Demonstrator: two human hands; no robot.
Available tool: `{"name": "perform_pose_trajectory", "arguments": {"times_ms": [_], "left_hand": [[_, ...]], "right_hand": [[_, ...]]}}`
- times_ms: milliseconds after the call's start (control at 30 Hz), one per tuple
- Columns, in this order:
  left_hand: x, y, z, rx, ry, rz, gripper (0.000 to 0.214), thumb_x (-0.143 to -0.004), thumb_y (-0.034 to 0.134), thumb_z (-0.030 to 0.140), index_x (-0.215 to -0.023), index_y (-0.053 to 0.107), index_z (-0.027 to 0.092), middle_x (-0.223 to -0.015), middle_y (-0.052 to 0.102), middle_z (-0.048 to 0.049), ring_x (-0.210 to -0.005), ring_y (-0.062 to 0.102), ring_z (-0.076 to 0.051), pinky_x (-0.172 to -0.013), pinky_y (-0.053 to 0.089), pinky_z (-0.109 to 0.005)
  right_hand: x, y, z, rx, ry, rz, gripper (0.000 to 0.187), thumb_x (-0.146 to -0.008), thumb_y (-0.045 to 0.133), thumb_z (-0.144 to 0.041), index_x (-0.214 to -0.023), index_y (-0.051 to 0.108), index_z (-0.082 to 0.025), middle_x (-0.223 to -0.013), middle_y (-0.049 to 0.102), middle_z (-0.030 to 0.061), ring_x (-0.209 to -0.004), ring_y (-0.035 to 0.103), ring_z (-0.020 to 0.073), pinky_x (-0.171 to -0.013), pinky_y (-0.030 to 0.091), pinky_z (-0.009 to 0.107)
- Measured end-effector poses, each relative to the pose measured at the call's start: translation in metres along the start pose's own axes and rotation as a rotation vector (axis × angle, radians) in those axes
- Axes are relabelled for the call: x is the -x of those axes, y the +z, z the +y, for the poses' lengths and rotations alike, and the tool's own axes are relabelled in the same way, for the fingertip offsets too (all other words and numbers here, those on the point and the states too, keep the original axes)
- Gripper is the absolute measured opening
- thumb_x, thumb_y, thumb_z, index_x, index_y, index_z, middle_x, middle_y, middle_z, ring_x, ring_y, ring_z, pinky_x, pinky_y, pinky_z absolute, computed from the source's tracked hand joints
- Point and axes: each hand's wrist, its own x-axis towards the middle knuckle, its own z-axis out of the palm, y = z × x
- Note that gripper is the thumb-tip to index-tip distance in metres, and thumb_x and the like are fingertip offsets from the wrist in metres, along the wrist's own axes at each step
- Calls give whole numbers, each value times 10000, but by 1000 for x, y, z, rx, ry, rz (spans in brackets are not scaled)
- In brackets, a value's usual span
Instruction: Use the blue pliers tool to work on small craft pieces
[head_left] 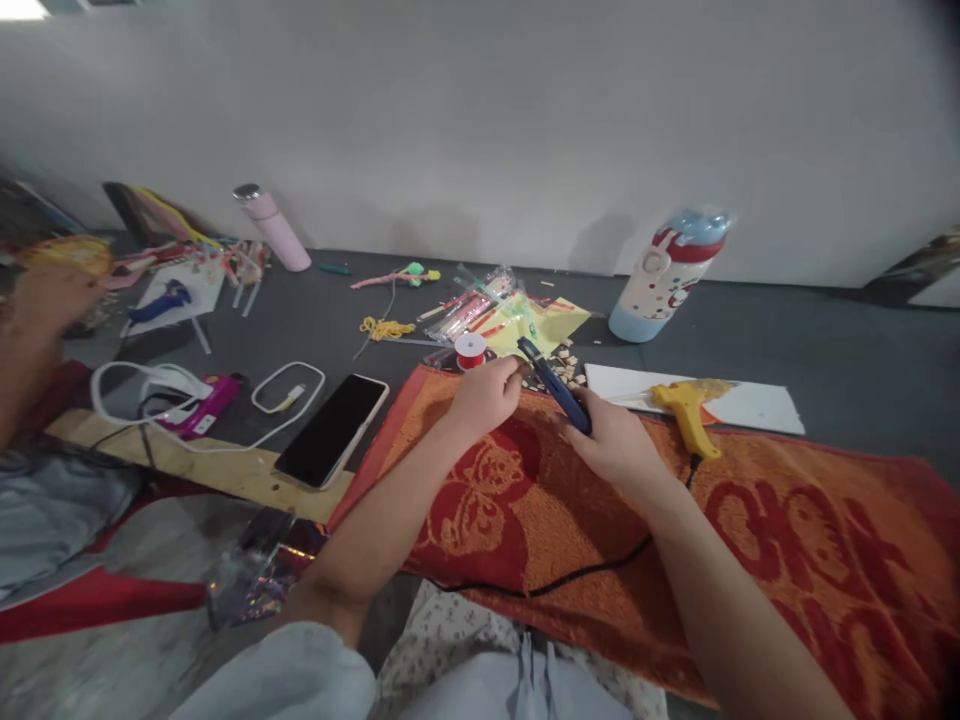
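Observation:
My right hand [611, 440] is wrapped round a dark blue hand tool with a black tip [559, 385]. It slants up and left; whether it is pliers or a cutter I cannot tell. Just left of the tool's tip, my left hand [487, 395] has its fingers pinched together, and anything between them is too small to make out. Both hands are above an orange and red towel [585, 520]. Small wooden pieces [568, 362] lie behind the tool. Beyond my left hand stands a spool of red thread [471, 352].
A yellow glue gun [686, 410] lies on a white board [757, 408], its cord crossing the towel. A bottle [664, 280] stands behind. Packets of sticks [480, 305], a phone [332, 432] and a white cable [300, 365] are leftward. Another person's hand [52, 295] is far left.

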Motion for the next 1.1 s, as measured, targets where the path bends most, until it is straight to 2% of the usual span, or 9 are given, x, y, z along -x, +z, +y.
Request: {"name": "perform_pose_trajectory", "arguments": {"times_ms": [100, 200, 333, 467, 667, 867, 1000, 1100], "left_hand": [[-4, 2, -2, 197, 37, 1, 249, -895, 427, 268, -730, 583, 165, -661, 632, -48, -601, 572, -151, -578, 379, -254], [-6, 5, -6, 307, 104, 39, 261, -888, 430, 249, -666, 535, 161, -635, 608, -39, -577, 550, -136, -572, 381, -248], [-6, 11, -9, 481, 133, 113, 179, -876, 492, 272, -758, 550, 152, -684, 613, -39, -608, 562, -128, -577, 417, -233], [-6, 12, -10, 632, 106, 133, 239, -834, 597, 385, -820, 592, 146, -722, 612, -35, -631, 553, -116, -581, 436, -218], [-9, 8, -8, 879, 107, 98, 409, -750, 662, 533, -838, 631, 134, -767, 635, -57, -707, 586, -144, -647, 476, -243], [-11, -2, -7, 1012, 111, 19, 417, -612, 788, 506, -736, 635, 138, -626, 592, -16, -581, 553, -111, -568, 466, -227], [-10, -7, -11, 1030, 60, -51, 445, -555, 812, 523, -651, 624, 131, -544, 546, 3, -459, 508, -90, -459, 427, -222], [-10, -6, -13, 1007, 32, -47, 475, -533, 806, 558, -633, 626, 129, -513, 532, 8, -420, 483, -86, -422, 393, -225]], "right_hand": [[1, -5, 2, -15, -25, -6, 377, -880, 471, -426, -1119, 568, -152, -969, 717, 144, -851, 676, 296, -656, 428, 311], [1, -8, 4, -49, -27, -13, 396, -863, 492, -440, -1127, 567, -154, -972, 716, 137, -831, 676, 294, -647, 439, 317], [0, -9, 8, -92, -58, -17, 443, -849, 501, -441, -1169, 554, -138, -1002, 710, 145, -859, 675, 306, -678, 462, 340], [0, -8, 10, -113, -92, -3, 486, -842, 500, -456, -1196, 541, -126, -1017, 706, 154, -874, 675, 319, -701, 480, 367], [0, -9, 12, -166, -147, 5, 508, -830, 524, -437, -1230, 523, -123, -1090, 688, 161, -937, 665, 316, -776, 498, 391], [0, -11, 16, -196, -224, 32, 553, -817, 555, -423, -1282, 490, -130, -1182, 648, 168, -1018, 637, 316, -849, 496, 404], [0, -11, 18, -213, -283, 57, 564, -805, 565, -408, -1292, 484, -135, -1225, 622, 172, -1069, 613, 326, -884, 486, 427], [-1, -10, 19, -228, -282, 75, 563, -801, 565, -409, -1290, 489, -141, -1222, 621, 169, -1070, 611, 324, -888, 486, 430]]}}
